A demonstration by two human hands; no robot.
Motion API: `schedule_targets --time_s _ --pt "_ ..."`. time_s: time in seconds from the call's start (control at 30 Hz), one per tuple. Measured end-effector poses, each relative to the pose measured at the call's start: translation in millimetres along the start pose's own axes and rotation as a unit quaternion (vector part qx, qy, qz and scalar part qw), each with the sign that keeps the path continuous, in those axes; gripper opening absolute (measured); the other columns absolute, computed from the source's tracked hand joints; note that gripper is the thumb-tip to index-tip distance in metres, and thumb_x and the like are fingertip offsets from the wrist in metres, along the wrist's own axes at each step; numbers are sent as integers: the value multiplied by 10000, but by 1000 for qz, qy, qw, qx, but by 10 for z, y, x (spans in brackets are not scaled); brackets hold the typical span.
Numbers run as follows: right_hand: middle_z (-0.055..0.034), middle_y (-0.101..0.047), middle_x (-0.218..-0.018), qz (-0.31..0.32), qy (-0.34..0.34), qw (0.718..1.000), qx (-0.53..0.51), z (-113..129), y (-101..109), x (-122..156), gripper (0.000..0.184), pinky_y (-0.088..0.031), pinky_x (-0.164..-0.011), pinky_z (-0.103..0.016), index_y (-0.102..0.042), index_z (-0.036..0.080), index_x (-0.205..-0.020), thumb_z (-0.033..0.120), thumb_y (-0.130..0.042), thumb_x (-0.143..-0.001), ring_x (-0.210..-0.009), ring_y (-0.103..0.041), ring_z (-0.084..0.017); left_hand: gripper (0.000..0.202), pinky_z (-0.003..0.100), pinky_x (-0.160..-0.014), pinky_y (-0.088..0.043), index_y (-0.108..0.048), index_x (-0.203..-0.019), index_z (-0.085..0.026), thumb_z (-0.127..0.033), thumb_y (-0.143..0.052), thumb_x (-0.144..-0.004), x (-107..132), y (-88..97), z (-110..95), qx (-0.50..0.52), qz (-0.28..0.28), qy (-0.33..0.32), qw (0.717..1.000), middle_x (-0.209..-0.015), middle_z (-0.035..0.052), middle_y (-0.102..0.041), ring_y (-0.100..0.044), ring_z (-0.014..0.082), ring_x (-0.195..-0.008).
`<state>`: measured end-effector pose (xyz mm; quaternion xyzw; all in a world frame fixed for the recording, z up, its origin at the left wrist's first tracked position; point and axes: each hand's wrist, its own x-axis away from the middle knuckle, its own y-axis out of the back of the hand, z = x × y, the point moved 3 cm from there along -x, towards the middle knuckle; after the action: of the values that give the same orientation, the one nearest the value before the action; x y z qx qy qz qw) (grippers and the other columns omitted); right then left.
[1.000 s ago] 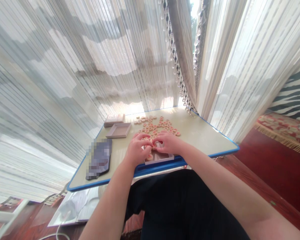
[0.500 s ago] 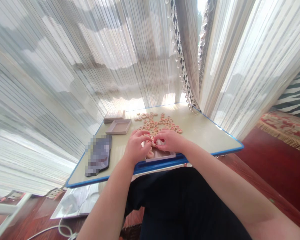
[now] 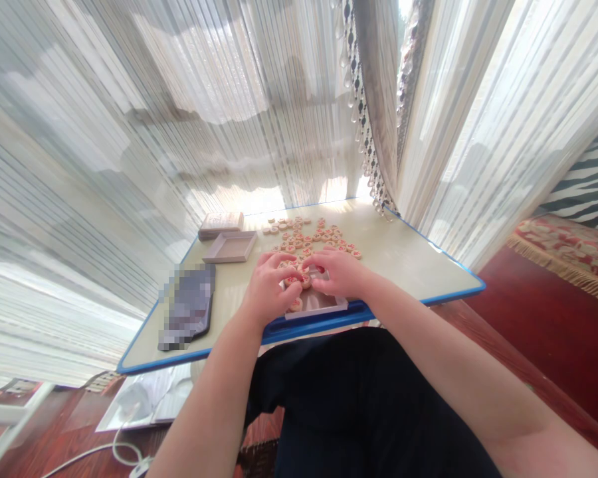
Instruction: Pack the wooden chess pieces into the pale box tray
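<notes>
Roughly mid-frame, a pale counter [image 3: 398,259]; left hand [image 3: 269,289] and right hand [image 3: 341,272] low over its middle, discs [image 3: 315,238] beneath and beyond the fingers. Blue edging [image 3: 319,325] rims the top; the near run passes just below the hands, one corner points to the right of the frame. Most room for moving: the pale surface right of the right hand, out to the blue. A narrower strip lies between the left hand and a dark slab [image 3: 192,309].

Slab flat, lower left, partly pixelated, near the counter's left edge.

Left hand reaches in from lower left, thumb and fingers narrowly curled about discs; whether it grips one, cannot tell. Right hand from lower right, thumb and fingers parted, a gap showing between.

Near tray [image 3: 319,302] shallow, pale, front wall close along the near edge, far side hidden by the hands. Second tray [image 3: 230,247] upper left of the left hand, with a box [image 3: 222,224] just behind.

Discs round, many marked red. A few in the near tray's left part, between the thumbs and below the left one; most scattered beyond the fingertips, some touching, reaching toward the far edge.
</notes>
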<state>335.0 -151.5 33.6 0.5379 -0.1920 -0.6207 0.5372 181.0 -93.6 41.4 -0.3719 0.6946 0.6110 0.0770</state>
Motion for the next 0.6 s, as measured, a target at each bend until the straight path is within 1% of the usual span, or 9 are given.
schedule_targets --time_s 0.07,0.13,0.3,0.43,0.5,0.6 --pt "-43 -631 -854 -3 -3 1000 6 -12 6 0 252 -386 -793 -310 -667 198 -983 202 -612 -737 -868 -513 -193 178 400 -975 -394 -729 -725 -254 -245 -553 -740 -2 -4 3 -1 -2 3 1000 -1048 20 -630 -485 222 -1048" --pt "-50 -636 -892 -3 -11 1000 11 -32 -3 -4 232 -388 -823 -325 -679 202 -959 180 -595 -744 -894 -514 -201 173 404 -977 -391 -731 -726 -258 -269 -560 -749 -4 -10 9 -1 0 7 1000 -1045 20 -631 -483 223 -1047" --pt "-50 -635 -875 2 -23 1000 11 -60 -40 -14 229 -397 -823 -327 -685 208 -953 171 -600 -743 -891 -512 -206 171 403 -974 -389 -730 -728 -259 -277 -563 -757 -4 -18 17 -3 -2 5 1000 -1044 22 -631 -486 223 -1041" --pt "-48 -643 -891 -12 -20 1000 1 -46 -26 -7 262 -398 -826 -318 -669 195 -979 157 -597 -730 -892 -518 -198 177 391 -969 -395 -721 -750 -243 -256 -545 -762 -7 -15 20 -3 -8 13 1000 -1025 23 -643 -497 221 -1034" --pt "-37 -638 -840 -17 -8 1000 -5 -25 -9 0 244 -402 -805 -303 -668 188 -946 151 -603 -714 -854 -520 -186 181 380 -964 -399 -711 -764 -229 -225 -530 -763 -9 -10 40 -3 -25 26 999 -1001 25 -652 -509 213 -1019" --pt "-20 -617 -766 -16 18 1000 -13 9 7 10 156 -400 -773 -282 -673 194 -848 174 -627 -700 -804 -513 -169 200 374 -960 -401 -690 -759 -212 -165 -496 -761 -10 2 94 -9 -71 47 996 -962 25 -663 -525 203 -982"
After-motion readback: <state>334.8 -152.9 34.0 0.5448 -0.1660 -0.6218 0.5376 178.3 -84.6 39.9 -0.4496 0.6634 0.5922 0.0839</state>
